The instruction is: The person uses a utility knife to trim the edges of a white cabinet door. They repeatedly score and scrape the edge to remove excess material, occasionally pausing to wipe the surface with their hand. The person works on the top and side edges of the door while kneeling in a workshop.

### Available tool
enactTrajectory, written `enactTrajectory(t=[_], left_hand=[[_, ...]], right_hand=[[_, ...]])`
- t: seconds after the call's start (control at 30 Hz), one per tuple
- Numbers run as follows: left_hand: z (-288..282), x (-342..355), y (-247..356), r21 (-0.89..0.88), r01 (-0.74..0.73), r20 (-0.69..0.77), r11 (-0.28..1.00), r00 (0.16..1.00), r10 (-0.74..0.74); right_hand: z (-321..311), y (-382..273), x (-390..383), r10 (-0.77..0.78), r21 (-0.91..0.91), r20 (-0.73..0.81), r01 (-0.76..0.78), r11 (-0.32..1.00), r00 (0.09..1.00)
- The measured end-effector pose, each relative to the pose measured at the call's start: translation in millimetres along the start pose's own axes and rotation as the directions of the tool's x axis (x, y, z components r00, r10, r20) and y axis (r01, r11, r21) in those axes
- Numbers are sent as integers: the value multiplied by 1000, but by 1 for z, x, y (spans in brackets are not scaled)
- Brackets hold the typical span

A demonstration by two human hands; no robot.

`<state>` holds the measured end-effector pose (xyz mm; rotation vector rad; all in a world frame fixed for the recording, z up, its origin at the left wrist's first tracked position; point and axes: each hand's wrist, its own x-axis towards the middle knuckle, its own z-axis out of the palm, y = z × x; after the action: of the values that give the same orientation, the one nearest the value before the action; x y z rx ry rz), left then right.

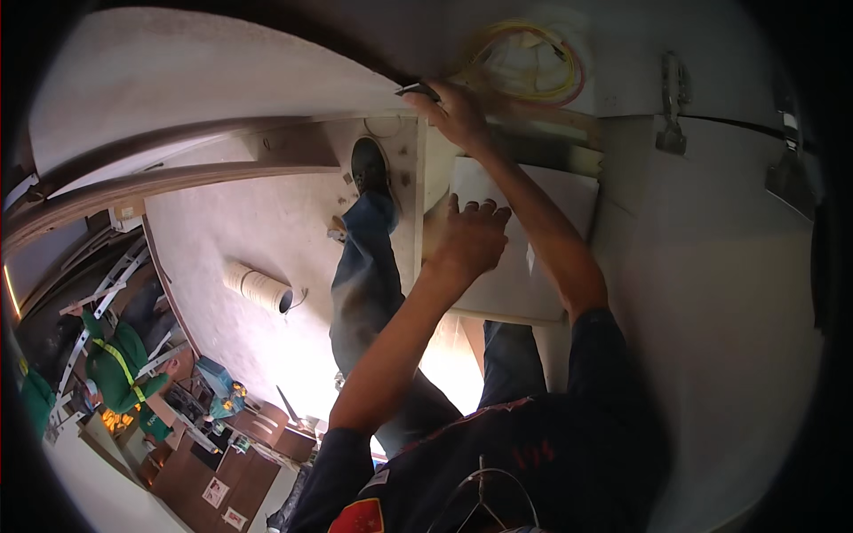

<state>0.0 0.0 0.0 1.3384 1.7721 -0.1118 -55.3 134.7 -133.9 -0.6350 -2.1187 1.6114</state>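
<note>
White and flat, the panel (524, 258) lies against the pale wall in front of you, between your arms and just below the coil of yellow cable (531, 62). It looks stiff and smooth, probably light but awkward and slippery on its face, so you should grip it by its edges. Your left hand (466, 238) presses on its left edge with the fingers curled close together. Your right hand (455, 111) reaches above it, fingers pinching a small dark tool (418, 89) whose kind you cannot tell.

Yellow cable coil (530, 60) just beyond right hand (455, 111)
</note>
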Motion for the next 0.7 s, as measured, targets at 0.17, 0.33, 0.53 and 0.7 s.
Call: enactTrajectory(t=[0.17,0.33,0.53,0.7], left_hand=[[-14,2,-9,63,-29,-143,998,989,37],[-1,9,-2,77,-20,-90,997,996,27],[5,7,3,45,-18,-49,999,999,20],[11,1,-19,28,33,-58,999,998,-32]], right_hand=[[3,-26,29,-138,-157,-60,127,979,989],[4,-21,22,-263,-341,-110,212,916,959],[0,-30,16,-236,-423,-50,194,885,970],[-4,-22,5,-160,-216,-36,149,965,986]])
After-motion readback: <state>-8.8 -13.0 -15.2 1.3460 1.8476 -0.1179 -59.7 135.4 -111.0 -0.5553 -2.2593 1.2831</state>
